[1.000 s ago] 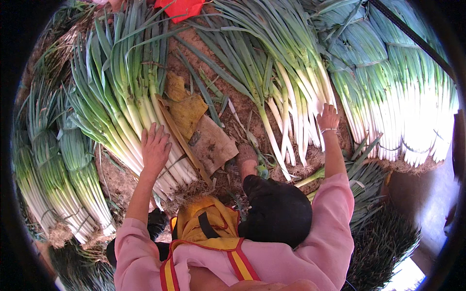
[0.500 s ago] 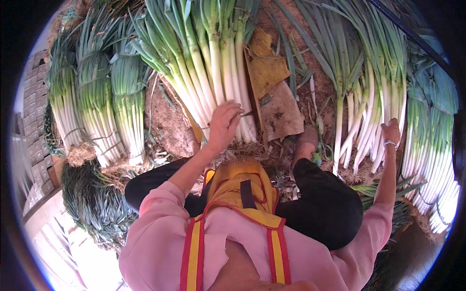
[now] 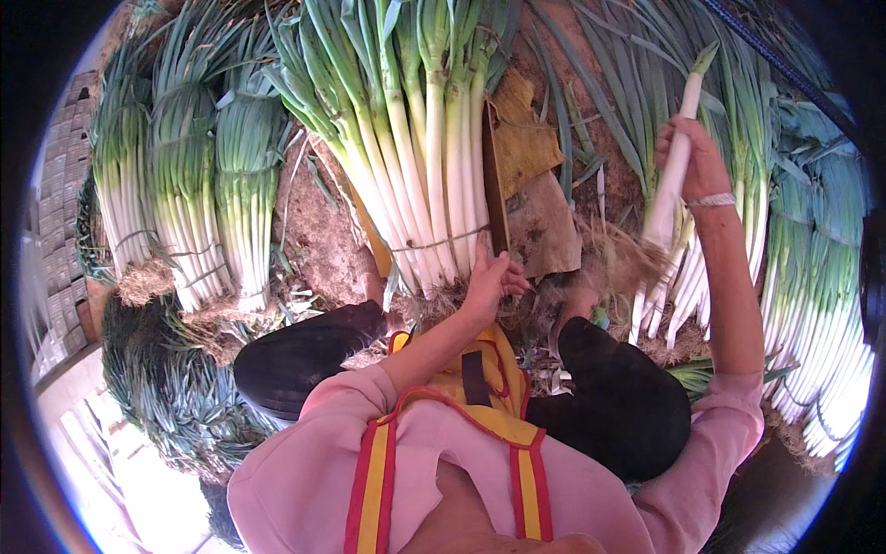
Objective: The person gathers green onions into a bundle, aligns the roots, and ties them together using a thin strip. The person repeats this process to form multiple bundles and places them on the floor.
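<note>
In front of me stands a sheaf of long green onions point(image 3: 434, 175), white stalks toward me, with a thin tie around the lower stalks. My left hand point(image 3: 494, 280) is beside the sheaf's lower right edge, at the end of the tie, fingers stretched and apart, holding nothing I can see. Up on the right, my right hand point(image 3: 692, 159) is wrapped around a single green onion point(image 3: 666, 198), held slanting with its roots toward the lower left; the roots are blurred. Below that hand lies a loose pile of green onions point(image 3: 688, 286).
Several tied bundles point(image 3: 192, 203) lie at the left, more bundles point(image 3: 812, 277) at the far right. A brown board point(image 3: 535, 226) sits right of the sheaf. A dark cord point(image 3: 784, 60) crosses the upper right. My bent knees point(image 3: 618, 392) flank a yellow apron point(image 3: 466, 369).
My right hand has lifted one green onion from the right pile and swung it up and inward. My left hand has slid from the stalks to the sheaf's lower right edge.
</note>
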